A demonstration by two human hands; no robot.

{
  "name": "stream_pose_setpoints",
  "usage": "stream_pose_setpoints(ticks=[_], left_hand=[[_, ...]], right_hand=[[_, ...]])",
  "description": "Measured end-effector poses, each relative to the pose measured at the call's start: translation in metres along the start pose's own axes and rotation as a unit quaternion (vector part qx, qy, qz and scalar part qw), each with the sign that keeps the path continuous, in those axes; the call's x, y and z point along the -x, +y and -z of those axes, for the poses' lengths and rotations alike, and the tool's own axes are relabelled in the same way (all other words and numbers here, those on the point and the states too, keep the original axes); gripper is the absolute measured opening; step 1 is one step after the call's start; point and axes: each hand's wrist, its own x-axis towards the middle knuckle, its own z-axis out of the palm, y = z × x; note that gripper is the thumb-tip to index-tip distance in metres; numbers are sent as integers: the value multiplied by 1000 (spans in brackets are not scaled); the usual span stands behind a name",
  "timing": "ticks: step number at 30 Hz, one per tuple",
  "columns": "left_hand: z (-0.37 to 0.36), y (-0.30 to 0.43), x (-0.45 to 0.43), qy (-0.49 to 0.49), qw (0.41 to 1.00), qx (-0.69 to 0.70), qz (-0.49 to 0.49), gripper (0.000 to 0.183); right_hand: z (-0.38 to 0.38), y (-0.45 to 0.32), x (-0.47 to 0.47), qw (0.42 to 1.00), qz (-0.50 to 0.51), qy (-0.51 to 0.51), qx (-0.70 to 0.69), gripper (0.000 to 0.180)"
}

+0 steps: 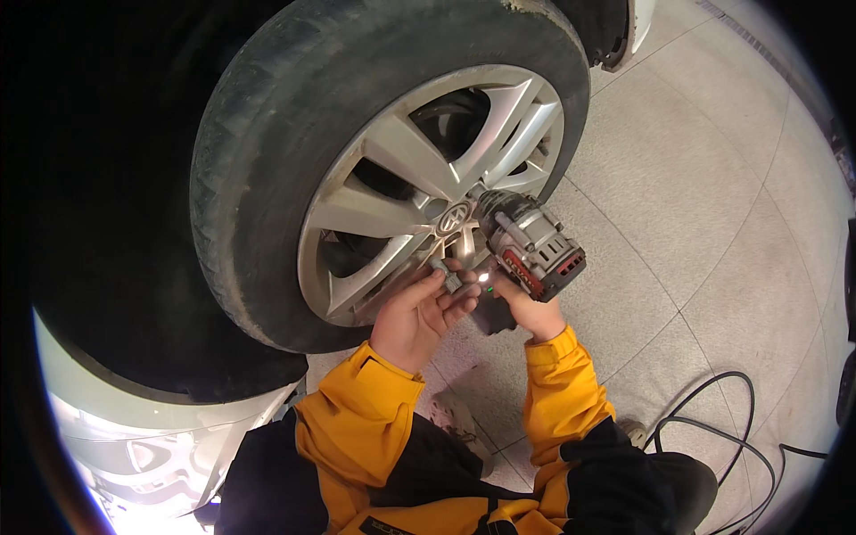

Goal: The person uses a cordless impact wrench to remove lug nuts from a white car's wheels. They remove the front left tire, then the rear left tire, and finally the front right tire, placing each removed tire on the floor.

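Note:
A cordless impact wrench (528, 237) is gripped by its handle in my right hand (535, 309). Its nose reaches the hub area of a silver alloy wheel (408, 150), beside the Volkswagen centre cap (453, 219); the exact contact at the bolt hole is hidden. A lamp on the tool is lit. My left hand (416, 311), palm up just below the hub, holds small grey metal pieces (447, 275) between thumb and fingers, which look like wheel bolts. Around the wheel sits a worn black tyre (267, 167).
A pale car body panel (167, 435) curves below the dark wheel arch (120, 267). Black hose or cable (742, 438) lies in loops on the tiled floor (669, 234) to the right. My shoe (461, 424) shows beneath my arms.

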Motion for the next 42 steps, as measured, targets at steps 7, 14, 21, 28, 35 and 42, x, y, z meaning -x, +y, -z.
stream_pose_setpoints(ticks=[7, 14, 21, 28, 35, 42], left_hand=[[-8, -6, -21, -4, 999, 41, 0, 26], [-37, -13, -54, 51, 996, 64, -34, 21], [-30, -22, -68, 37, 995, 83, -44, 22], [-17, -20, -43, 108, 988, 70, -86, 19], [-14, -17, -16, 55, 998, 34, 7, 16], [-1, -12, -8, 42, 998, 28, 39, 16]], right_hand=[[47, -7, -11, 968, 83, -64, 226, 37], [65, 5, 20, 981, 111, -47, 151, 44], [92, 21, 48, 991, 21, -95, 92, 55], [91, 6, 43, 1000, 14, -15, 17, 43], [72, 7, 33, 993, -10, -32, 116, 32], [55, 20, 13, 966, 52, -37, 249, 40]])
